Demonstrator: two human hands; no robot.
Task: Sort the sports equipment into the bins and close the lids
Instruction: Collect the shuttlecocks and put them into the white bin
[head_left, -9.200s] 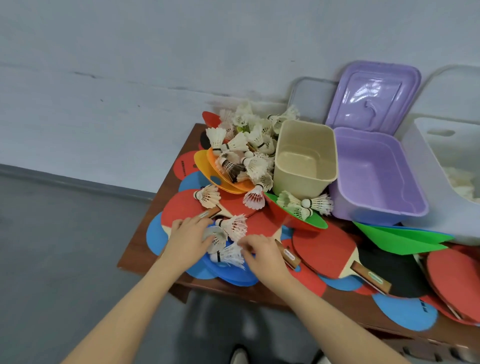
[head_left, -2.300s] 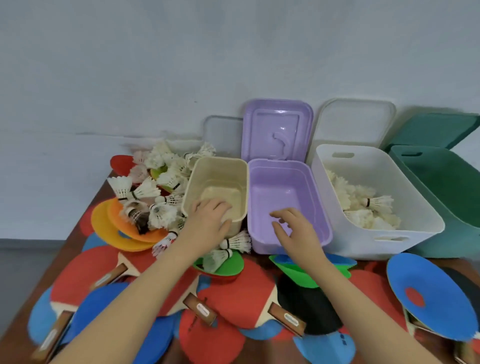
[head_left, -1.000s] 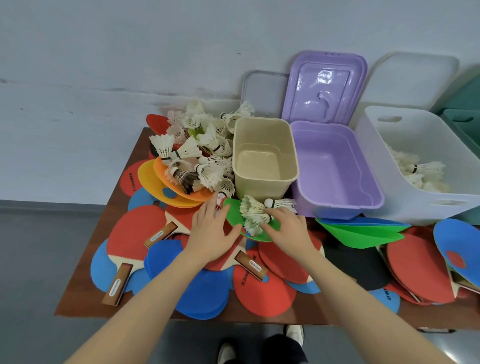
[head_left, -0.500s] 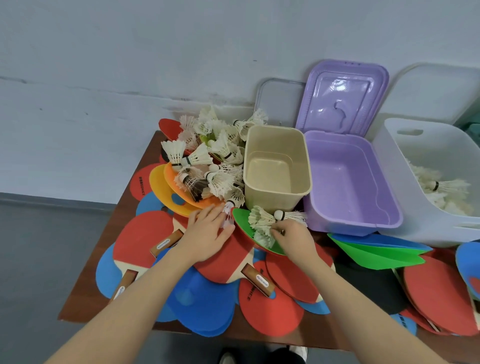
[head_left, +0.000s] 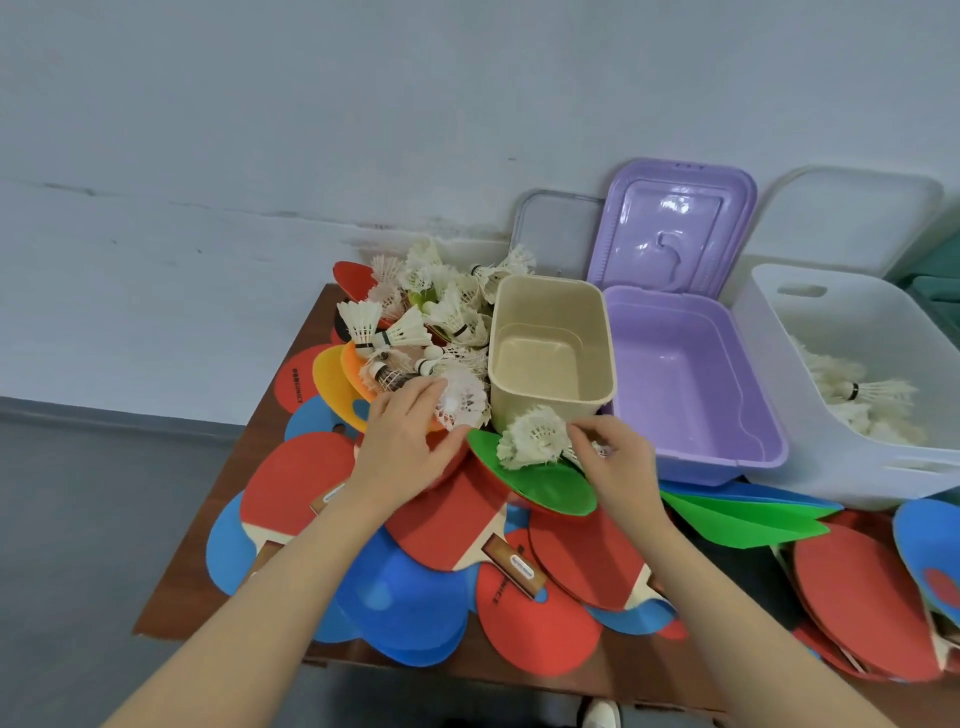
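**Both hands at the shuttlecocks in front of the beige bin**

The right hand (head_left: 618, 462) has its grip pinched on a cluster of white feather shuttlecocks (head_left: 535, 439) lying on a green round paddle (head_left: 545, 483), just in front of the empty beige plastic bin (head_left: 553, 343). The left hand (head_left: 405, 447) curls its fingers against another white shuttlecock (head_left: 462, 397) at the edge of the heap of shuttlecocks (head_left: 431, 312) left of that bin; I cannot tell whether this grip is closed on it. Red and blue table-tennis paddles (head_left: 447, 525) cover the brown tabletop (head_left: 171, 582). The purple bin (head_left: 691, 384) stands open, its lid (head_left: 670, 234) upright. The white bin (head_left: 810, 415) holds more shuttlecocks.
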